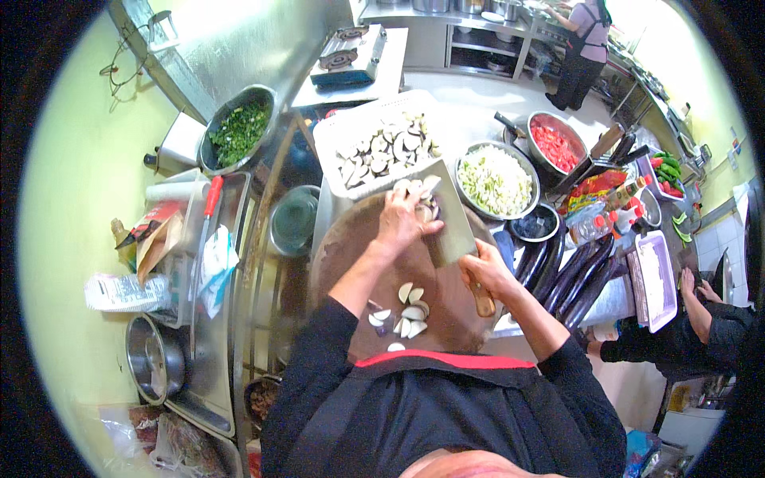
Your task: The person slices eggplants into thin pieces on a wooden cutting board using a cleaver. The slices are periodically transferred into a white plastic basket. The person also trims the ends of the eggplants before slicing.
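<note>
My right hand (pixel 491 272) is wrapped around the wooden handle of a cleaver (pixel 455 230). Its broad blade is held flat above a round wooden chopping board (pixel 343 263). Cut eggplant pieces (pixel 425 210) lie on the blade, and my left hand (pixel 399 221) presses over them with its fingers. Just beyond the blade, a white plastic tray (pixel 327 132) holds many sliced eggplant pieces (pixel 388 149). Several more cut pieces (pixel 412 313) lie on the board near my body.
To the right are a bowl of chopped pale-green vegetable (pixel 495 180), a bowl of chopped tomato (pixel 559 143), whole eggplants (pixel 577 278) and bottles (pixel 591 227). A bowl of chopped greens (pixel 240 132) and a red-handled tool (pixel 212 197) are left. Other people (pixel 583 48) work nearby.
</note>
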The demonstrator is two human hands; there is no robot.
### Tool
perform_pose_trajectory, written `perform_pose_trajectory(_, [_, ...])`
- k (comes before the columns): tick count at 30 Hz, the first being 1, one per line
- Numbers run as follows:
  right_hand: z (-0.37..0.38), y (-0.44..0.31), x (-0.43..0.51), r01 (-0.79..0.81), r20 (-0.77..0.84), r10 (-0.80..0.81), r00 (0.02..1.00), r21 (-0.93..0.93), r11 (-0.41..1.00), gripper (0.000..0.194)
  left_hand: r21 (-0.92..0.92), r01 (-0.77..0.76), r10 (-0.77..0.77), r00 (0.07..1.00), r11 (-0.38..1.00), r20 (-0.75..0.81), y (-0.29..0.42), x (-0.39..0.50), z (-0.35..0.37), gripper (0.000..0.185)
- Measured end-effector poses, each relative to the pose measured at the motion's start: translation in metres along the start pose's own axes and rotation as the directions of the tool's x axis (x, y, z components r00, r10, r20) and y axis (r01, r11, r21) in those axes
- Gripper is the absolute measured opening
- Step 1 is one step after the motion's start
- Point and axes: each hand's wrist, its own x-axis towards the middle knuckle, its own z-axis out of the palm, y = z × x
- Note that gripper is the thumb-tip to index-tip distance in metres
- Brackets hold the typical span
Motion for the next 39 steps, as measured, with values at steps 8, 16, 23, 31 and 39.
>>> perform_pose_trajectory(8, [0.01, -0.074, 0.14, 0.121, -0.13, -0.16, 0.979, -0.264, 0.957, 0.021, -0.002, 0.186, -0.183, 0.967, 0.983, 0.179, -0.122, 0.152, 0.029, 0.085])
perform_pose_trajectory(16, [-0.058, 0.002, 0.05, 0.048, -0.097, -0.061, 0.993, -0.123, 0.991, 0.027, -0.266, 0.1, -0.11, 0.994, 0.959, -0.023, -0.146, 0.098, 0.047, 0.038])
perform_pose_trajectory(23, [-0.106, 0.071, -0.005, -0.254, 0.027, 0.254, 0.967, 0.002, 0.967, 0.034, -0.053, -0.274, 0.255, 0.783, 0.96, 0.567, -0.092, -0.049, 0.024, 0.084])
perform_pose_trajectory(31, [-0.106, 0.083, -0.071, -0.319, 0.23, 0.331, 0.915, -0.087, 0.944, 0.039, -0.469, 0.111, 0.286, 0.663, 0.876, 0.692, -0.038, -0.142, -0.027, 0.118])
perform_pose_trajectory(39, [-0.064, 0.125, -0.144, -0.384, 0.217, 0.385, 0.897, -0.046, 0.922, 0.032, 0.036, -0.02, 0.004, 0.908, 0.999, 0.419, 0.006, -0.231, -0.044, 0.151])
